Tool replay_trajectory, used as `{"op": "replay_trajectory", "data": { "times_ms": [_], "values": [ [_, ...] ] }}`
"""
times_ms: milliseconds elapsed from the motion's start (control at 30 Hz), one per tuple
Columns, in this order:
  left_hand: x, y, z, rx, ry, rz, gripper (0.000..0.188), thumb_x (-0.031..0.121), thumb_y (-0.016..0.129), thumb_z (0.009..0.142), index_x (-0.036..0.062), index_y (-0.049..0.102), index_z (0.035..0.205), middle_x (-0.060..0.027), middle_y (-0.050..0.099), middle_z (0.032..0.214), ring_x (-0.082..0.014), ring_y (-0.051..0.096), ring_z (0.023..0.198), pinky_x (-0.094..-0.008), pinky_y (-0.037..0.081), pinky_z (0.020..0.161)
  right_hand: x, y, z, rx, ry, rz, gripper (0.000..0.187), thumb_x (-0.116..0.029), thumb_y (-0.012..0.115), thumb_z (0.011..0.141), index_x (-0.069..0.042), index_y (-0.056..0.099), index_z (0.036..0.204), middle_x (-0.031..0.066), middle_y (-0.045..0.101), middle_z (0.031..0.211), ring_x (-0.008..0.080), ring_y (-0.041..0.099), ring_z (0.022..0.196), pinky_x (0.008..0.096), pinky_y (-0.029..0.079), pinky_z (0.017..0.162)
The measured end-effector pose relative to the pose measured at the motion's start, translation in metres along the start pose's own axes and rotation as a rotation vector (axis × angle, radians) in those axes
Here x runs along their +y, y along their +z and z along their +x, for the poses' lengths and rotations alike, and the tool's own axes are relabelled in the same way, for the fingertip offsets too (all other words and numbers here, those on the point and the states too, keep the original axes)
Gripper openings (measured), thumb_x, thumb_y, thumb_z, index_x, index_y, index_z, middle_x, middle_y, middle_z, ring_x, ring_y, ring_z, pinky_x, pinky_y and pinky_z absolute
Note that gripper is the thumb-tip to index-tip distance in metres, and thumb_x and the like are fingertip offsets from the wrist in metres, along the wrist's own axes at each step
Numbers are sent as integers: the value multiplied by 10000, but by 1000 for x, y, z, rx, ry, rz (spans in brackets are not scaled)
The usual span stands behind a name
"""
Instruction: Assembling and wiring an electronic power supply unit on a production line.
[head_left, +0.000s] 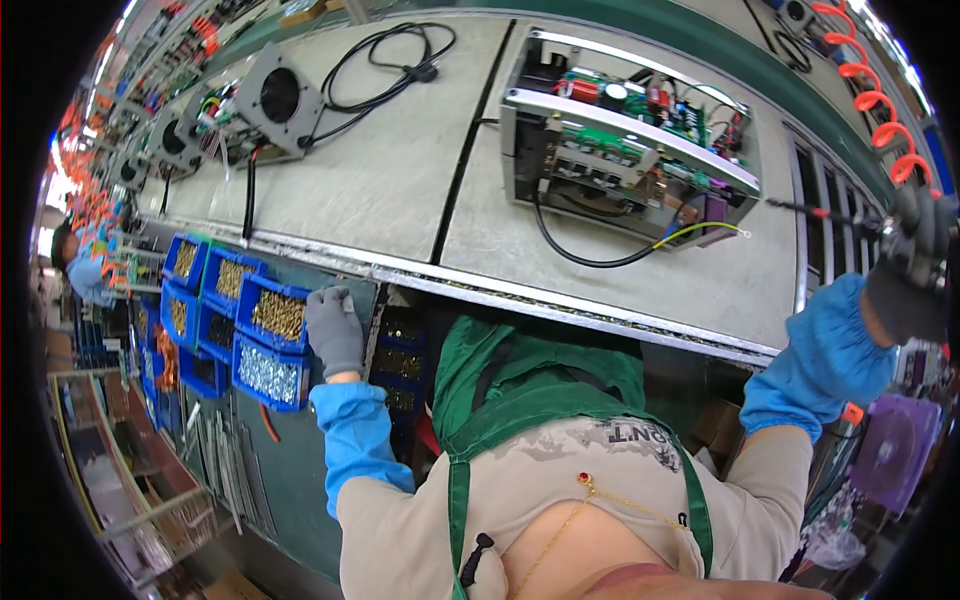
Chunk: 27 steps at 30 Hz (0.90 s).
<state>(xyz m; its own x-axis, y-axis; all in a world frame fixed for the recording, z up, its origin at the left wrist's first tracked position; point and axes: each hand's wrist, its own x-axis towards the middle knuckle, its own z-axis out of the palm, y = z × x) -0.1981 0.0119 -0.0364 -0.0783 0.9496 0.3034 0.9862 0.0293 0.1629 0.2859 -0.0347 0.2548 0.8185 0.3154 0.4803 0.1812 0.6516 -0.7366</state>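
My left hand (335, 328), in a grey glove, is beside the blue bin of brass-coloured screws (278, 314). Its fingers are curled together; whatever they may hold is hidden. Far to the right, my right hand (908, 275), gloved in grey too, is closed around a power screwdriver (888, 228). The driver's long dark bit (815, 211) points left toward an open metal chassis (632, 140) on the bench. Circuit boards and red parts show inside that chassis. A black cable and a yellow-green wire (690, 236) hang out of its front.
More blue bins (268, 372) of small fasteners stand at the left. Grey fan housings (275, 100) and a coiled black power cord (385, 100) lie on the bench (400, 190). An orange coiled hose (870, 100) hangs upper right. Another person (88, 262) is far left.
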Motion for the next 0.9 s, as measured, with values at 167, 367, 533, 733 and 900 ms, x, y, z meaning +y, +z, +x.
{"op": "replay_trajectory", "data": {
  "times_ms": [167, 367, 533, 733, 900],
  "values": [
    [169, -34, 18, -471, 120, -1199, 245, 155, 562, 856, 6, 610, 1044, -74, 627, 928, -189, 588, 875, -314, 470, 772, 15, -77, -20, -765, 75, 560, 476, -224, 650, 755, -48, 524, 1180, -77, 422, 602, 42, 430, 541, 262, 342, 666],
    [295, -47, -5, -1262, -51, -1993, 294, 216, 610, 908, 12, 542, 1109, -72, 564, 954, -117, 513, 793, -234, 447, 679, 30, -72, -61, -643, 91, 558, 545, -243, 573, 802, -55, 456, 1300, -56, 371, 634, 80, 395, 539, 305, 337, 646],
    [310, -42, -12, -1340, -84, -2101, 305, 201, 637, 896, 12, 549, 1120, -85, 561, 956, -126, 505, 793, -223, 442, 671, 32, -89, -62, -554, 87, 542, 546, -231, 544, 809, -38, 450, 1312, -29, 340, 664, 102, 382, 569, 354, 404, 687],
    [317, -38, -16, -1320, -132, -2107, 301, 187, 646, 890, 3, 564, 1112, -92, 558, 958, -132, 502, 786, -230, 440, 663, 39, -96, -63, -504, 104, 596, 550, -236, 557, 807, -30, 458, 1306, -19, 351, 674, 110, 390, 583, 366, 414, 690],
    [325, -41, -21, -1300, -107, -2049, 288, 188, 632, 898, 0, 571, 1107, -95, 574, 951, -130, 517, 788, -234, 447, 667, 34, -103, -60, -503, 86, 582, 538, -233, 561, 803, -28, 476, 1294, -18, 353, 674, 116, 392, 579, 368, 417, 691]
  ]
}}
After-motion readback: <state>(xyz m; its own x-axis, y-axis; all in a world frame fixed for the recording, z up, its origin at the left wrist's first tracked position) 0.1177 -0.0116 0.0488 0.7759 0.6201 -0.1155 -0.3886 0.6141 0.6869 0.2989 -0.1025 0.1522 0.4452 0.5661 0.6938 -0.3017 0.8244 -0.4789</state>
